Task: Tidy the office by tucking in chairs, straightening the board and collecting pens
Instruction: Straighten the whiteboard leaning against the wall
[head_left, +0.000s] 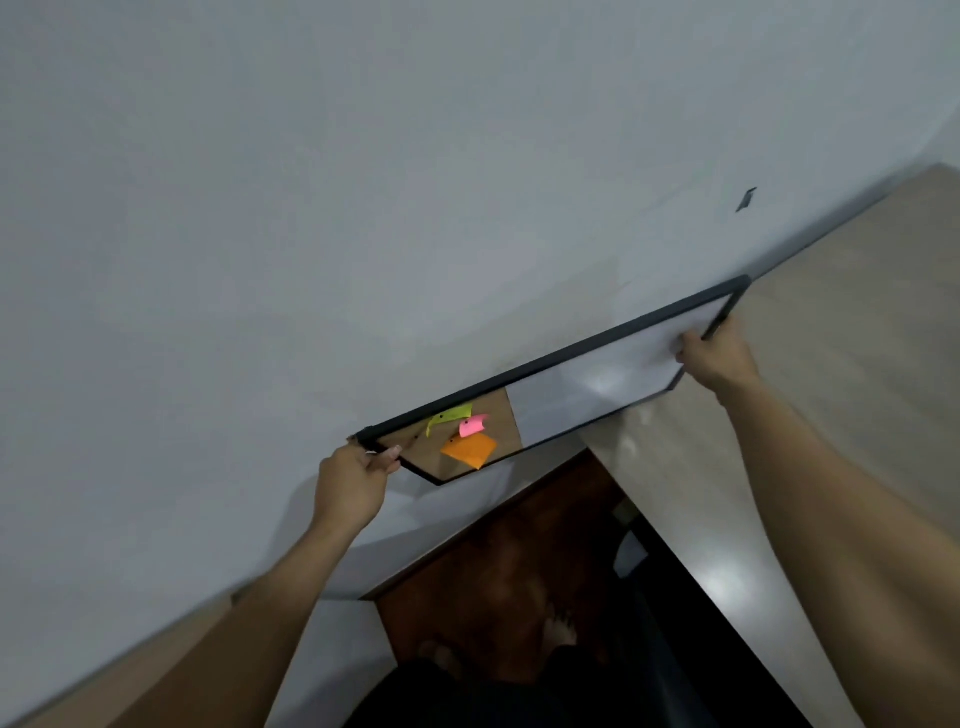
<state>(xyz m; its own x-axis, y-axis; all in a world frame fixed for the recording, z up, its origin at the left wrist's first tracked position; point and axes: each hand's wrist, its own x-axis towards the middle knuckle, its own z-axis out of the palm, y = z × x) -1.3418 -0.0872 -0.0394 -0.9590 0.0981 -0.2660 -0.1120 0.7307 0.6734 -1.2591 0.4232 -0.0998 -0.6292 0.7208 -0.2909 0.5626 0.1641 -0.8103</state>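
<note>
A black-framed board (582, 392), part whiteboard and part cork, leans against the pale wall and looks tilted in the head view. Yellow, pink and orange sticky notes (470, 449) are pinned on its cork section at the left. My left hand (353, 483) grips the board's left corner, fingers curled over the frame. My right hand (719, 356) holds the right end of the frame, thumb on the white surface. No pens or chairs can be made out.
A light wooden desk top (857, 332) runs along the right, under the board's right end. A dark hook or mark (746, 200) sits on the wall above. Reddish-brown floor (498, 561) and my bare feet show below.
</note>
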